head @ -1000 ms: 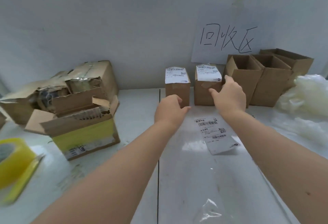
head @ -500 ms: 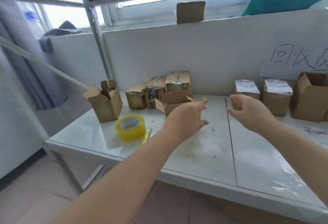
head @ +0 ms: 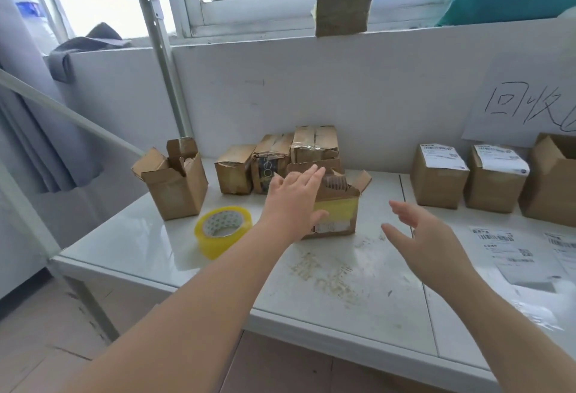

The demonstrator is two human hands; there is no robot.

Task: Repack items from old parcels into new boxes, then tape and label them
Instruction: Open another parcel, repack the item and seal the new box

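Observation:
An old opened parcel (head: 338,215) with yellow tape on its front stands mid-table, flaps up. My left hand (head: 294,202) hovers open right in front of it, fingers spread, partly covering its left side. My right hand (head: 427,237) floats open to the parcel's right, apart from it. Behind the parcel, battered old parcels (head: 277,162) stand in a row against the wall. Two sealed, labelled boxes (head: 439,180) (head: 495,184) sit at the right. A yellow tape roll (head: 223,230) lies to the left. Loose shipping labels (head: 501,246) lie flat at the right.
An empty open box (head: 174,184) stands at the table's left end, and another open box (head: 551,180) sits at the far right. The white table (head: 343,274) has a scuffed patch in front. A shelf post (head: 162,59) rises behind the left box.
My view swung left from the labelled boxes to the old parcels. Both hands left the sealed boxes and moved toward the yellow-taped parcel, opening their fingers.

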